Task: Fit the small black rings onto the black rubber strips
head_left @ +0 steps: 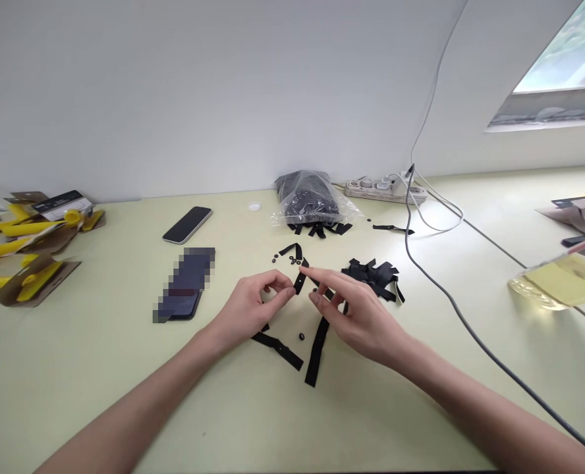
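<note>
My left hand [253, 304] is closed in a pinch at the near end of a short black strap [300, 282] that has a small hole or stud in it. My right hand [356, 308] has thumb and index finger apart, with the index fingertip at the strap's upper end. Small black round pieces [292, 259] lie just beyond my hands, beside a bent black strap [297, 250]. One more round piece [302, 336] is on the table between my wrists. Nearer me are two black straps, one on the left [280, 349] and one on the right [316, 355].
A pile of black straps [371, 276] lies right of my hands. Behind stands a clear plastic bag [309, 197] of black pieces, near a power strip [381, 189]. A dark cable [445, 296] crosses on the right. Phones [188, 225] and yellow-handled tools [30, 229] are left.
</note>
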{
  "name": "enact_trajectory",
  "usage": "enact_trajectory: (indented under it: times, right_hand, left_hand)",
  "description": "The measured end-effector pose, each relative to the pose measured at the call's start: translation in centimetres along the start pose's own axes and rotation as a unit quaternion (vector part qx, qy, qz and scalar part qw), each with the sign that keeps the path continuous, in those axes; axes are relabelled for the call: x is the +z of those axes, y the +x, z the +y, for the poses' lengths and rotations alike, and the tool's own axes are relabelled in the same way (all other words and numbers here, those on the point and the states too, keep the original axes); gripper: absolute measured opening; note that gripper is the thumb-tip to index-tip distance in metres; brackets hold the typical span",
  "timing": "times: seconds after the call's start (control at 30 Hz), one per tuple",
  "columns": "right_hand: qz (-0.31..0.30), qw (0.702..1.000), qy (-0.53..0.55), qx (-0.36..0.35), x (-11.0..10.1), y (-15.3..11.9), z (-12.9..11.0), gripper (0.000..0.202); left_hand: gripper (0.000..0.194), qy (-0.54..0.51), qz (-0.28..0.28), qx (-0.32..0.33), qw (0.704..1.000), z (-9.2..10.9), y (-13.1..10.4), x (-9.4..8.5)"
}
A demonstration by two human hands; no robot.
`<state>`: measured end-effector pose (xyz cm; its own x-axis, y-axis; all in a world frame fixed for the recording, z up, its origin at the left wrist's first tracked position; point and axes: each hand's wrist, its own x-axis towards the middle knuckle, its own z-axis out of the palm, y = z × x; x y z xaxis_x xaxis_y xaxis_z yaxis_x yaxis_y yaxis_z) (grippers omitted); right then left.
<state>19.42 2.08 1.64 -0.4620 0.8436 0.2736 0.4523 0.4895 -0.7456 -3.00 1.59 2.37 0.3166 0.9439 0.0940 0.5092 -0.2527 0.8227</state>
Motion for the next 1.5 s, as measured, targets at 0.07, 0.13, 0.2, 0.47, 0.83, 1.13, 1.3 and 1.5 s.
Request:
enact_trajectory:
  times: [0.07,0.13,0.2,0.47,0.83,1.13,1.3,1.5]
  right_hand:
    - [0.056,0.997,-0.046,-0.016,-0.1,0.1,0.2,0.042]
    - [0.082,0.993,-0.075,-0.046,-0.3,0.0,0.3,0.046]
    - [0.047,0.996,-0.058,-0.056,-0.5,-0.2,0.1,0.056]
    - [-0.098,0.994,-0.013,-0.037,0.1,-0.1,0.4,0.040]
    - [-0.085,0.993,0.061,0.060,-0.6,0.5,1.1,0.024]
    - [-0.064,0.996,0.009,0.054,-1.1,0.9,2.3,0.023]
    - [0.001,0.999,0.001,0.054,-1.5,0.9,2.3,0.020]
    - [0.028,0.995,0.067,0.066,-1.4,0.9,2.2,0.022]
  left_hand:
    - [0.013,0.062,-0.007,0.052,0.997,-0.3,-0.2,0.1]
    - [0.005,0.124,-0.018,0.117,0.985,-0.7,-0.4,0.3]
    - [0.004,0.150,-0.033,0.153,0.976,-0.9,-0.6,0.6]
    - [0.018,0.140,-0.019,0.215,0.966,-1.2,-0.8,0.7]
    - [0.022,0.129,0.002,0.174,0.976,-1.0,-0.8,0.4]
    - [0.020,0.102,0.005,0.120,0.988,-0.9,-0.5,-0.6]
    - [0.012,0.117,-0.122,0.130,0.977,-0.6,-0.5,-0.9]
    - [0.008,0.124,-0.181,0.172,0.960,-0.8,-0.7,-0.4]
